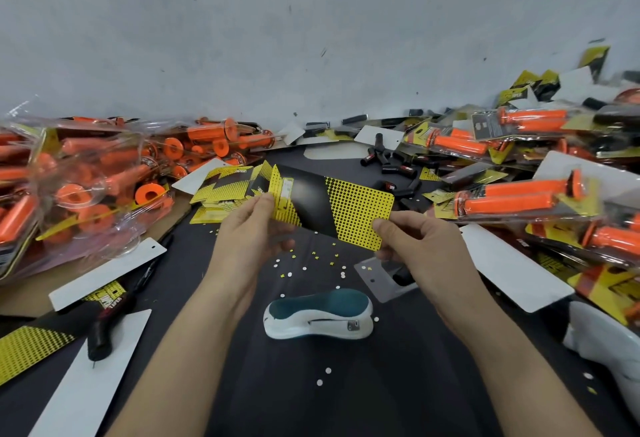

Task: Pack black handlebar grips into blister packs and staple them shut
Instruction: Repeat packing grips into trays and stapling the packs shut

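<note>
Hemmed in on the left by clear bags of orange grips [86, 176] and on the right by a slope of blister packs [519, 194] already holding orange grips. Strewn over the dark tabletop [311, 402]: white card backs [104, 273], punched paper dots [304, 268], a black-handled tool [100, 332]. Just nearer than the hands, a white-and-teal stapler [318, 315]. Well back by the wall, loose black grips [381, 159].

Logos on those grips and bold print on the cards, too blurred to read.

Pinching a yellow-and-black card [332, 211] at both ends, above the tabletop. Left hand [249, 228] at the folded left end, thumb on top. Right hand [415, 246] at the near right corner, thumb on the dotted face. Partly hidden under the right hand, a clear blister [377, 280] lying flat.
</note>
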